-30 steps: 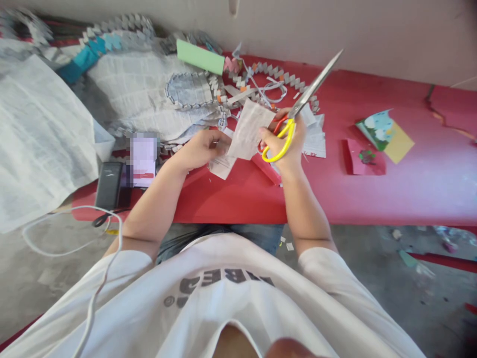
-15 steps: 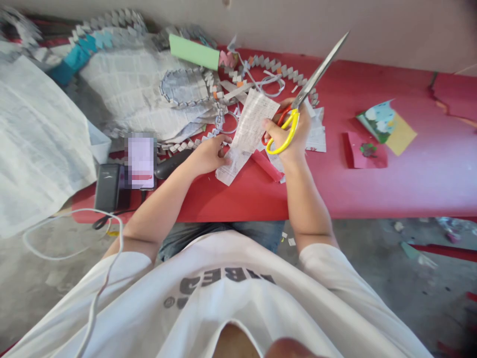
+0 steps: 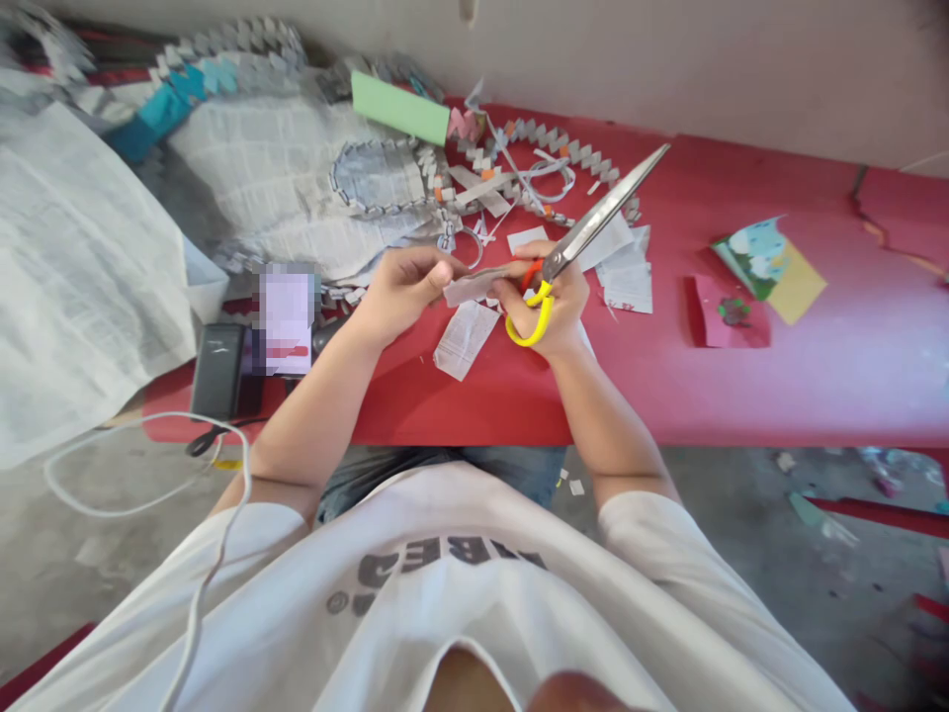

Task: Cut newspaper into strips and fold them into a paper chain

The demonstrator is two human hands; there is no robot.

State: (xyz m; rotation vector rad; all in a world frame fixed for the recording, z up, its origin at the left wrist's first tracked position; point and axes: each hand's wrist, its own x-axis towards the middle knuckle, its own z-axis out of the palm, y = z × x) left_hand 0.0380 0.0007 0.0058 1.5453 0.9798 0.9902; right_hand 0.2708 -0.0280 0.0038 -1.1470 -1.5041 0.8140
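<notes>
My right hand (image 3: 553, 307) is closed round the red and yellow handles of a pair of scissors (image 3: 604, 213), whose blades point up and to the right, pressed together. Between that hand's thumb and fingers is also a piece of printed paper (image 3: 469, 288), tilted nearly edge-on. At its left end my left hand (image 3: 400, 292) is closed, thumb and fingertips at the paper's edge; the fingers behind it are partly hidden. Just below, another small printed paper piece (image 3: 466, 339) lies flat on the red table (image 3: 460, 410). More cut pieces (image 3: 627, 277) lie right of my right hand.
Chains of folded paper (image 3: 567, 140), newspaper sheets (image 3: 259, 168) and a green paper roll (image 3: 400, 107) fill the back left. A phone (image 3: 288, 321) and black power bank (image 3: 217, 371) lie left, with a white cable (image 3: 197, 603). Coloured cards (image 3: 763, 257) lie right.
The held paper has tipped from facing me to nearly edge-on. My right hand and the scissors have come lower and left; my left hand has moved slightly up and left.
</notes>
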